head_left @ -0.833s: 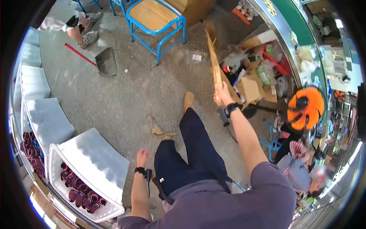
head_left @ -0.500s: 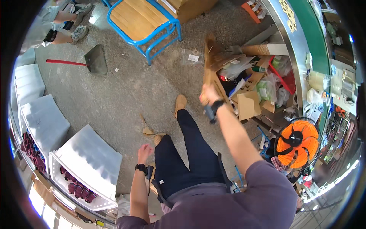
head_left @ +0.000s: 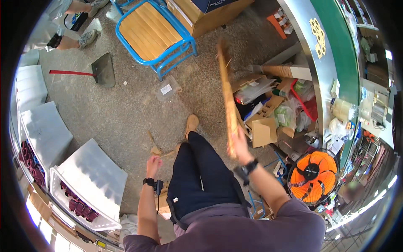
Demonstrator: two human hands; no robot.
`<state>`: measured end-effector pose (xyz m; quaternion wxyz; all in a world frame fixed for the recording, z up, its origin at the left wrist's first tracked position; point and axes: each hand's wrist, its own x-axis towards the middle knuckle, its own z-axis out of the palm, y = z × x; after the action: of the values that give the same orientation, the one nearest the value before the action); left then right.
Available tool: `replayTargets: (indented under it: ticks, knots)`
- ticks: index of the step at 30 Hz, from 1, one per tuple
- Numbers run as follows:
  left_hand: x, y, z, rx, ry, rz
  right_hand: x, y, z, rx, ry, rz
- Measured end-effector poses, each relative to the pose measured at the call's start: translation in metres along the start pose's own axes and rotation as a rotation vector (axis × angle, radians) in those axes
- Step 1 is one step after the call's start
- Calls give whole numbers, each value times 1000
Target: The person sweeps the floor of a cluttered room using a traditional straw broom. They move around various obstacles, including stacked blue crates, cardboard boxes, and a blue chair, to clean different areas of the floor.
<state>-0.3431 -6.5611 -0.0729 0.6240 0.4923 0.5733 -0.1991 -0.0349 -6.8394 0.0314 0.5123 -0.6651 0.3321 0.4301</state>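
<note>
My right hand (head_left: 240,147) is closed around the handle end of a tan broom (head_left: 228,96). Its bristle end points away from me and is smeared by motion over the floor. A clear plastic bag (head_left: 168,89) with a white label lies on the floor to the left of the broom, near a chair leg. Low at my left side hangs my left hand (head_left: 154,165), holding nothing, its fingers loosely bent. A torn tan strip (head_left: 155,149) lies on the floor just beyond it. A dustpan (head_left: 103,70) with a red handle rests at the far left.
A blue-framed chair (head_left: 149,31) stands ahead beside a large carton (head_left: 210,19). To the right are an opened carton of packaging (head_left: 264,131), a metal-edged counter (head_left: 308,54) and an orange fan (head_left: 312,174). White crates (head_left: 94,180) line the left; another person's legs (head_left: 69,42) show far left.
The broom has swung leftward and its handle end has come closer to me. The labelled plastic bag has slid left and nearer across the floor. My left hand stays low by my side.
</note>
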Motion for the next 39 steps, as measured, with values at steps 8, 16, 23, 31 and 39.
replayTargets:
  ticks: [8, 16, 23, 31, 39]
  knots:
    - [-1, -39, -2, 129, -12, -15, 298, -218, -62, -68, 98, -33]
    - [-16, -60, 1, 35, 87, -215, 306, -228, -31, -1021, -68, -218]
    - [-18, -29, 3, -26, 22, -62, 117, -173, -55, -968, -94, -96]
    - [-29, -32, -4, -84, 56, -78, 51, -224, -61, -1731, 118, -476]
    - [-44, -62, -22, -29, 81, -68, 157, -270, -39, -1478, 92, -540]
